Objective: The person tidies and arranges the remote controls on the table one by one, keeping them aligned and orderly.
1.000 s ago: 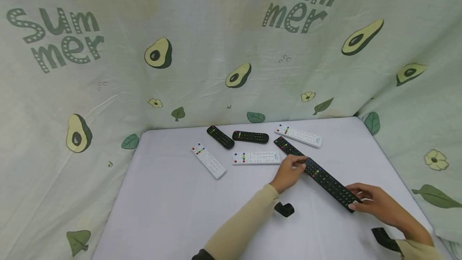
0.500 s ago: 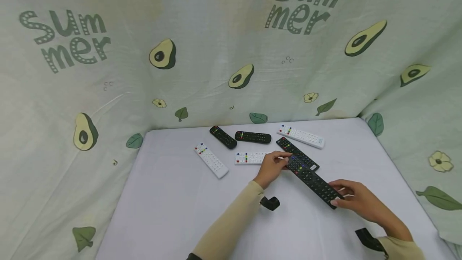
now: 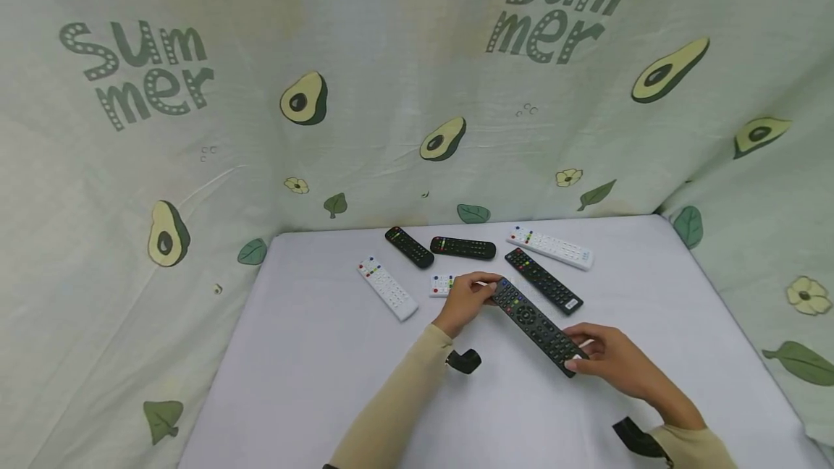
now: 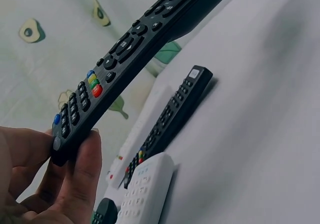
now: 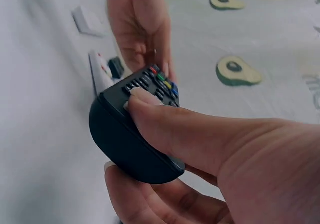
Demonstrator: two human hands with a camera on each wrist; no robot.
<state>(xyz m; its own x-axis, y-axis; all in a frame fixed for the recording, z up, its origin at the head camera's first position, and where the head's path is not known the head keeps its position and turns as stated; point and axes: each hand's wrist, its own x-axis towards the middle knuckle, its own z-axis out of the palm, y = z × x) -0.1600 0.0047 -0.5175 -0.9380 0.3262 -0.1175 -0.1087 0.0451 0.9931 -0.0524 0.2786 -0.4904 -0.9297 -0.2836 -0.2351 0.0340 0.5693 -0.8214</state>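
Remote [image 3: 536, 326] — pinched: left hand [image 3: 464, 302], right hand [image 3: 614, 359].

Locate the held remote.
In the head view, right of centre, the held remote slants between the left hand, at its far end, and the right hand, at its near end.

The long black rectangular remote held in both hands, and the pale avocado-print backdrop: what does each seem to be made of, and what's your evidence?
Long black rectangular remote: probably hard plastic, smooth with a dull sheen, judging by its crisp moulded edges. Its raised buttons could be rubber or plastic.
Pale avocado-print backdrop: apparently matte fabric, since it shows soft creases; the fibre can't be told.
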